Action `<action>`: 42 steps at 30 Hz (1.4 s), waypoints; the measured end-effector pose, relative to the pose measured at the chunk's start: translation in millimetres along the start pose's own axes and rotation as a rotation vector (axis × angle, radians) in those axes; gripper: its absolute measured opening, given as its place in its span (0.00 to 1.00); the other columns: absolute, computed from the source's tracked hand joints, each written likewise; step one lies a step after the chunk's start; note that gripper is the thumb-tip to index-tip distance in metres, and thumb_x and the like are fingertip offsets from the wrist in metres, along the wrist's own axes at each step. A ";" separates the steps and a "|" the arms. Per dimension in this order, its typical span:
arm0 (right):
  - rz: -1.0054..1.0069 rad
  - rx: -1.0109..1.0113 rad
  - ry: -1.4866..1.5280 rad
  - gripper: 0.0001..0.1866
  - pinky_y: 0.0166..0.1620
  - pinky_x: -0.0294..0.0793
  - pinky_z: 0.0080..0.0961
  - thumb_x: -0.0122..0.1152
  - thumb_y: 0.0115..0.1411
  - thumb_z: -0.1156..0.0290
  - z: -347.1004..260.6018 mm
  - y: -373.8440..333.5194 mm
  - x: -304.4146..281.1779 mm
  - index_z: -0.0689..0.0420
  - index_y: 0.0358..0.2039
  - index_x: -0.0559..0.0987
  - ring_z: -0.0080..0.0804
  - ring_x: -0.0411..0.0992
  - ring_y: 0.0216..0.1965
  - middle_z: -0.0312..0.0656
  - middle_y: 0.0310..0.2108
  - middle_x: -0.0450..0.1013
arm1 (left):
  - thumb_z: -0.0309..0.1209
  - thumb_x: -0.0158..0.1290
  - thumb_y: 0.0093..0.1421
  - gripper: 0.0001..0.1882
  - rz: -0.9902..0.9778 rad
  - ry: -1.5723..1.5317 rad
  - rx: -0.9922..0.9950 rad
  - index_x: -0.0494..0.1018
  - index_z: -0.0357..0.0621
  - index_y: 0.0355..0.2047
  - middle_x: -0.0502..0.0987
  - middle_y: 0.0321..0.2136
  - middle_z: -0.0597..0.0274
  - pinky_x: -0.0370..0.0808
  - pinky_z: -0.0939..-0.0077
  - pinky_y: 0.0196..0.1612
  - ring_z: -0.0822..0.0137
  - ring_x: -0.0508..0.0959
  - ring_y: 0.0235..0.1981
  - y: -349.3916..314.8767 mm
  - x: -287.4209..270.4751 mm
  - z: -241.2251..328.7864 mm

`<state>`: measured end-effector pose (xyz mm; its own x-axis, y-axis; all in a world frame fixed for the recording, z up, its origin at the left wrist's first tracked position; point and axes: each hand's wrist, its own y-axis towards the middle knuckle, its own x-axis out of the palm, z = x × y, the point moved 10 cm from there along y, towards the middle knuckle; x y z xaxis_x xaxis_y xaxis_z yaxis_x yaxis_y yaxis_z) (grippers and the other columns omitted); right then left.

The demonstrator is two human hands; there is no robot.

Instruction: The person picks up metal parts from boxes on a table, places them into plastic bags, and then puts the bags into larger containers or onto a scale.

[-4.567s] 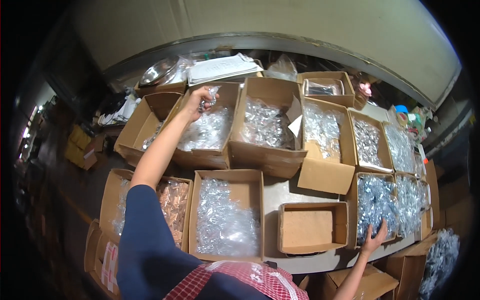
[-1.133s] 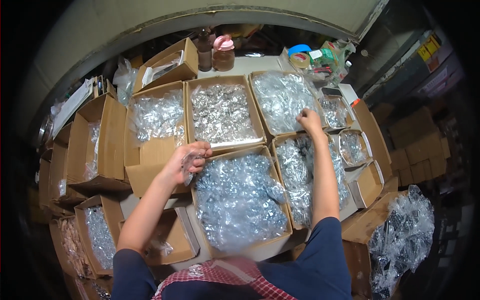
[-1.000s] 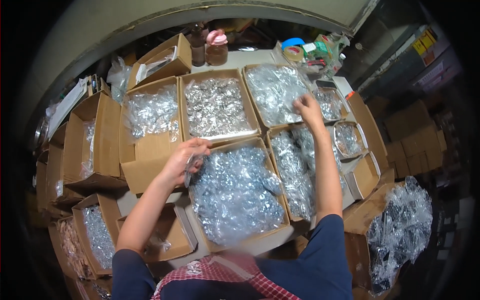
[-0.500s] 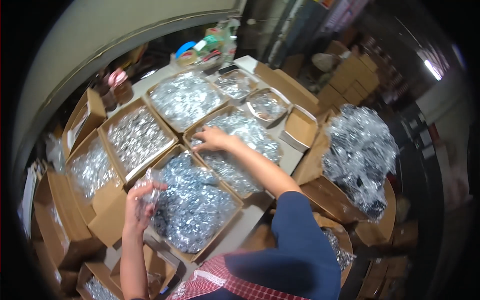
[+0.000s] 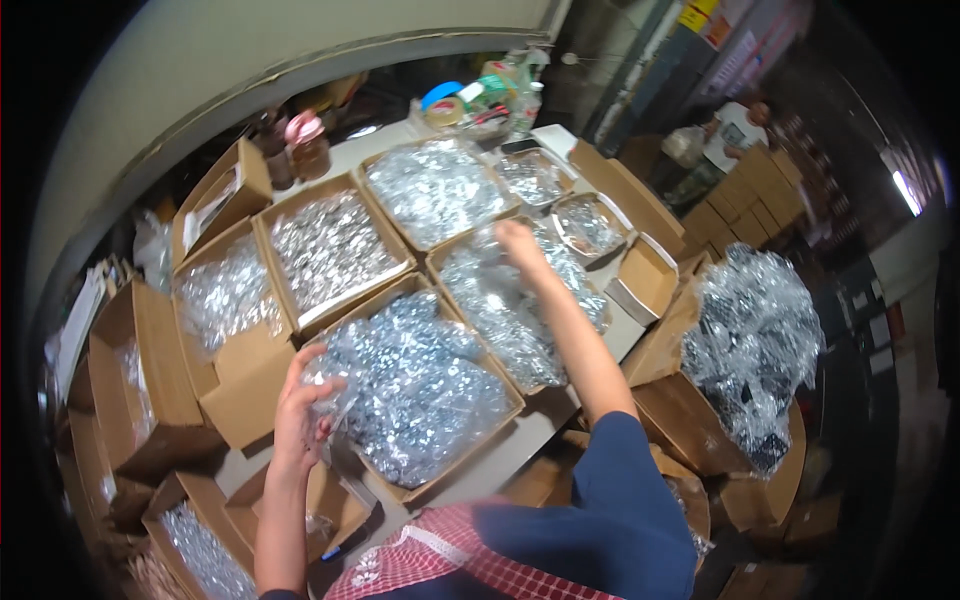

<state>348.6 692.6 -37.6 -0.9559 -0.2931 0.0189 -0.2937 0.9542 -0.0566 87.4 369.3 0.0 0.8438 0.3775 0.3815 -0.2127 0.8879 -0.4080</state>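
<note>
My left hand (image 5: 300,408) is closed around clear plastic packets (image 5: 328,388), beside the left edge of a cardboard box (image 5: 455,473) heaped with shiny bluish-clear packets (image 5: 415,375). My right hand (image 5: 517,246) is over the far part of another box (image 5: 436,268) filled with clear packets (image 5: 510,325). Its fingers are curled together, and motion blur hides whatever they may hold. Left of these boxes stands one full of small silvery pieces (image 5: 335,250). Behind them, a further box (image 5: 402,245) holds more clear packets (image 5: 435,190).
Small boxes (image 5: 640,280) line the table's right side. A big carton (image 5: 670,405) bulges with clear plastic (image 5: 750,350) at right. Open cartons (image 5: 140,390) crowd the left. Jars (image 5: 307,150), tape and bottles (image 5: 530,105) stand at the back. A person (image 5: 738,130) is in the background.
My right hand has moved from the left corner of its box to the far part, its fingers now curled together. The scene has shifted rightward in view, and a background person now shows.
</note>
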 end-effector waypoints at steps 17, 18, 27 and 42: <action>-0.534 -0.598 -1.376 0.14 0.50 0.68 0.42 0.58 0.46 0.75 -16.6 -71.8 150.9 0.58 0.37 0.76 0.53 0.66 0.47 0.52 0.42 0.69 | 0.31 0.53 0.57 0.08 0.032 -0.221 0.078 0.71 0.45 0.36 0.77 0.25 0.60 0.72 0.85 0.24 0.74 0.76 0.23 -43.5 -36.8 -22.4; -0.514 -0.645 -1.351 0.12 0.48 0.68 0.43 0.57 0.46 0.75 -16.9 -71.4 152.3 0.59 0.35 0.76 0.53 0.66 0.46 0.52 0.40 0.69 | 0.31 0.53 0.57 0.08 0.068 -0.180 0.098 0.70 0.44 0.36 0.77 0.25 0.60 0.72 0.84 0.25 0.75 0.75 0.23 -55.5 -54.2 -15.4; -0.521 0.060 -0.223 0.08 0.36 0.71 0.18 0.56 0.65 0.65 -52.9 -121.9 165.7 0.57 0.34 0.76 0.15 0.67 0.33 0.29 0.32 0.72 | 0.32 0.55 0.59 0.13 0.406 0.252 0.048 0.70 0.43 0.43 0.75 0.32 0.61 0.75 0.77 0.35 0.71 0.77 0.32 -118.4 -170.0 -96.2; -0.340 -0.210 -0.242 0.07 0.56 0.66 0.26 0.55 0.59 0.80 18.4 -255.8 214.3 0.62 0.38 0.78 0.32 0.69 0.51 0.45 0.48 0.72 | 0.22 0.48 0.53 0.14 0.791 1.139 0.508 0.77 0.39 0.39 0.77 0.42 0.48 0.73 0.62 0.46 0.47 0.76 0.42 -248.2 -312.7 30.6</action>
<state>218.9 384.6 -37.5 -0.7854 -0.5734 -0.2330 -0.6079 0.7855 0.1160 -138.7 38.9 7.3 0.3011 0.6046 -0.7374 -0.7350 0.6398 0.2246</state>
